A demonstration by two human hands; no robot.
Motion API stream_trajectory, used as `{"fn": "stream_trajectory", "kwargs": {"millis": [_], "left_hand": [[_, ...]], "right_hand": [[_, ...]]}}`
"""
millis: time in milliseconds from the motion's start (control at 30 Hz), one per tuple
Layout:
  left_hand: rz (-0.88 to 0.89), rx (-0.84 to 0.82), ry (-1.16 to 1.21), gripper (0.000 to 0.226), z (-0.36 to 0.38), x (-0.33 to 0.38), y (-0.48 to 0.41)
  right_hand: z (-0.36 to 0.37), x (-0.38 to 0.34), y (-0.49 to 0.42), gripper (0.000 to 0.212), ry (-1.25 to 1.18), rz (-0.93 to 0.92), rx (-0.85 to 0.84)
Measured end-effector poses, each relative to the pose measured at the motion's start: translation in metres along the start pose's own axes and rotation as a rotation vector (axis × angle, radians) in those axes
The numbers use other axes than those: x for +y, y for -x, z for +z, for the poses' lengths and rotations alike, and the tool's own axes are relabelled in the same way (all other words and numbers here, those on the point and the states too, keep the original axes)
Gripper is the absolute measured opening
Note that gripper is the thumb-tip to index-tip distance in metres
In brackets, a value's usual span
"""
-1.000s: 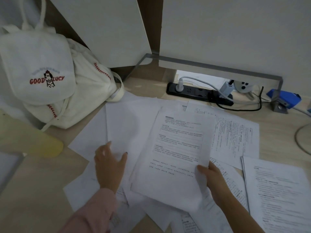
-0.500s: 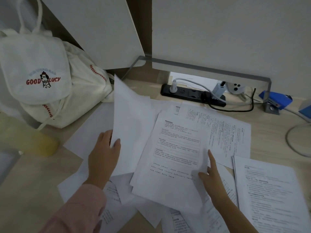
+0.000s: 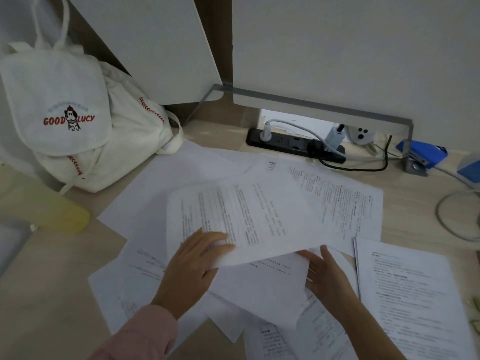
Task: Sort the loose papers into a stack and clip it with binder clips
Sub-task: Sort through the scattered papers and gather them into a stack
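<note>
Beneath the printed sheet (image 3: 259, 216) the left hand (image 3: 193, 268) pinches, its thumb hides; right hand (image 3: 328, 278) lies flat.

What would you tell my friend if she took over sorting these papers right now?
Left hand: pinches the printed sheet, lifted off the pile.
Right hand: open, fingers flat on papers below that sheet.
Loose papers: spread and overlapping across the desk, facing different ways.
Done: no stack yet.
Left: gather and square all sheets, then clip them. No binder clips plainly in view.
</note>
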State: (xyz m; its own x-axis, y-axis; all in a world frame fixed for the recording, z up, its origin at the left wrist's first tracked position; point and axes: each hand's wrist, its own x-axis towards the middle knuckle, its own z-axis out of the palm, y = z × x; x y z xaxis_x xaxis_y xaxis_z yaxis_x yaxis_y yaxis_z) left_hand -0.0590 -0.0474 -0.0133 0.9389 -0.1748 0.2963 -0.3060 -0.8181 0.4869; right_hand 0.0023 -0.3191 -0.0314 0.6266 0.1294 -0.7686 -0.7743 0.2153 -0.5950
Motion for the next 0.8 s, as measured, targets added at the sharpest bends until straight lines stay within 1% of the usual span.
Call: {"fn": "stream_trajectory", "kwargs": {"millis": [100,133,200,267,300,333,367,433,467,500,567,600,633,667,733,800], "left_hand": [[-0.08,-0.164,0.051,0.032,0.015,-0.007,0.016],[-0.087,-0.217,0.057,0.032,0.019,-0.008,0.019],[-0.086,-0.304,0.067,0.031,0.023,-0.006,0.023],[-0.092,-0.342,0.047,0.035,0.026,-0.004,0.026],[-0.107,-0.322,0.013,0.039,0.027,-0.005,0.027],[-0.141,-0.262,-0.03,0.043,0.027,-0.008,0.028],[-0.206,-0.179,-0.075,0.049,0.025,-0.011,0.029],[-0.417,0.003,-0.104,0.066,0.016,-0.012,0.027],[-0.554,0.077,-0.036,0.074,0.01,-0.01,0.024],[-0.683,0.147,0.091,0.079,0.002,-0.005,0.018],[-0.899,0.257,0.434,0.082,-0.003,-0.008,0.009],[-0.953,0.297,0.596,0.08,-0.004,-0.011,0.007],[-0.97,0.301,0.738,0.078,-0.005,-0.012,0.005],[-0.965,0.258,0.851,0.07,-0.004,-0.012,0.004],[-0.929,0.058,0.986,0.043,0.0,0.001,0.001],[-0.882,-0.166,1.0,0.04,0.013,0.015,-0.001]], "right_hand": [[-0.002,0.002,0.001,0.062,-0.02,0.019,0.003],[-0.001,0.002,0.002,0.055,-0.012,0.009,0.013],[0.001,0.002,0.004,0.034,0.009,-0.022,0.042],[0.003,0.004,0.005,0.02,0.038,-0.039,0.072],[0.004,0.005,0.005,0.017,0.049,-0.04,0.081],[0.005,0.007,0.005,0.015,0.051,-0.038,0.088],[0.005,0.008,0.005,0.014,0.044,-0.035,0.089],[0.005,0.012,0.005,0.013,0.031,-0.031,0.086],[0.005,0.013,0.005,0.013,0.033,-0.032,0.085],[0.005,0.014,0.005,0.013,0.042,-0.035,0.083],[0.007,0.015,0.006,0.013,0.058,-0.048,0.083],[0.007,0.016,0.006,0.013,0.061,-0.057,0.087],[0.008,0.016,0.006,0.013,0.064,-0.064,0.094],[0.008,0.017,0.005,0.012,0.068,-0.068,0.103],[0.008,0.018,0.005,0.013,0.082,-0.062,0.111],[0.009,0.018,0.006,0.014,0.098,-0.057,0.109]]}}
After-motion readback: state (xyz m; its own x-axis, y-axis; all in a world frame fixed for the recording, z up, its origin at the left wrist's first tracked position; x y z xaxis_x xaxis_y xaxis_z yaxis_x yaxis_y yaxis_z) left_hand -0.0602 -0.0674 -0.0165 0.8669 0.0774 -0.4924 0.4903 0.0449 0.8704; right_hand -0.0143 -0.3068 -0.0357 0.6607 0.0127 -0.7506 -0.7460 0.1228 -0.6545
